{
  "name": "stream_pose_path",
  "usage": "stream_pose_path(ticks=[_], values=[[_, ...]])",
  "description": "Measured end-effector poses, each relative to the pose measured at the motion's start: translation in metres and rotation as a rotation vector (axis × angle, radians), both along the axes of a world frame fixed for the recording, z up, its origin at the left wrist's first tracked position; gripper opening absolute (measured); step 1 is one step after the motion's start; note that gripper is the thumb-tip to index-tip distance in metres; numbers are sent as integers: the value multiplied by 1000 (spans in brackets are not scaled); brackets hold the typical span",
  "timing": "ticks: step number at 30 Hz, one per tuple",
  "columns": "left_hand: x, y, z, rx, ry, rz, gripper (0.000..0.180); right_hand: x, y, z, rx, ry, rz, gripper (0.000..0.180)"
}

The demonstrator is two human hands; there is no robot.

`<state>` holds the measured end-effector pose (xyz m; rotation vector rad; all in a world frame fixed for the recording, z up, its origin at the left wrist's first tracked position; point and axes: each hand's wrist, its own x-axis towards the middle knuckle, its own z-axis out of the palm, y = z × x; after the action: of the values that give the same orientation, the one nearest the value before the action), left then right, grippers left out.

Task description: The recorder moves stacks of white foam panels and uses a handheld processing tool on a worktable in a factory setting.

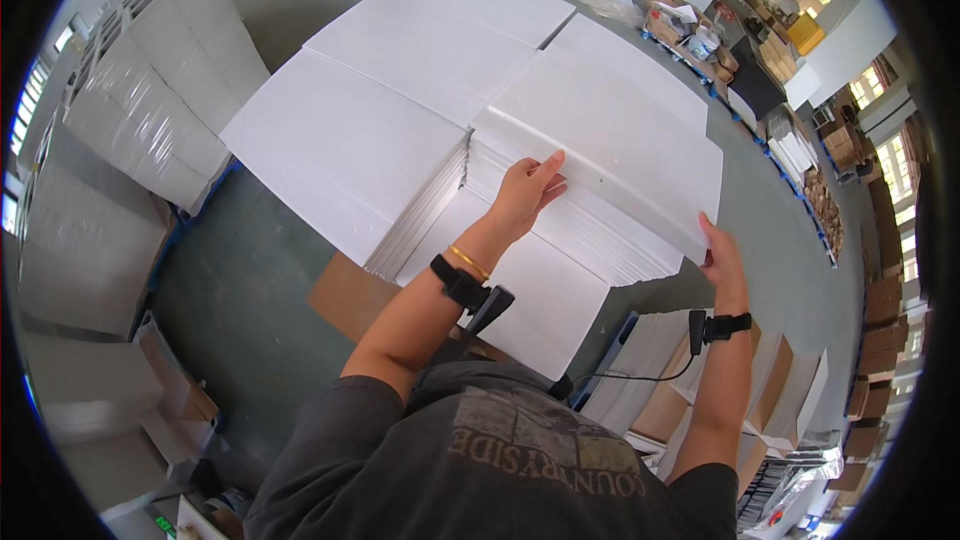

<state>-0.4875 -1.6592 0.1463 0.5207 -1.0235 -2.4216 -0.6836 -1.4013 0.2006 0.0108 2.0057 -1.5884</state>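
Observation:
Several stacks of large white flat sheets stand before me. On the right-hand stack, the top white sheet (610, 110) has its near edge raised and bent downward. My left hand (527, 195) is closed at the middle of that edge, thumb uppermost and the other fingers curled below. At the sheet's near right corner, my right hand (722, 255) pinches the edge; some of its fingers are hidden. Beneath the bent edge, the layered sides of the stacked sheets (610, 240) show. A lower white stack (545, 295) lies nearest my body. Each wrist wears a black strapped device.
Plastic-wrapped white stacks (165, 70) stand on blue pallets at the left. A brown cardboard piece (350, 298) lies beside the lower stack. More stacked sheets (640, 365) are at my near right. Loaded pallets and cartons (885, 315) line the right side of the grey floor.

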Motion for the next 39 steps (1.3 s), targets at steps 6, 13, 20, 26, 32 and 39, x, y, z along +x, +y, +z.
stream_pose_path(ticks=[6, 13, 20, 26, 32, 39], values=[[-19, -11, -2, 274, 144, 19, 35, -4, 10, -20, -107, 147, 43, 46], [-13, -6, -6, 266, 163, 44, 22, 12, 20, -34, -196, 370, 6, 49], [61, 19, -38, 221, 88, -241, 13, 86, 84, -54, -188, 456, -75, 42], [161, 61, -36, 267, 29, -412, 28, 181, 153, -88, -122, 379, 51, 48], [232, 85, -62, 295, -301, -473, 36, 260, 181, -122, -27, 203, 93, 50], [260, 91, -125, 525, -403, -335, 35, 275, 180, -180, 132, 94, 111, 43]])
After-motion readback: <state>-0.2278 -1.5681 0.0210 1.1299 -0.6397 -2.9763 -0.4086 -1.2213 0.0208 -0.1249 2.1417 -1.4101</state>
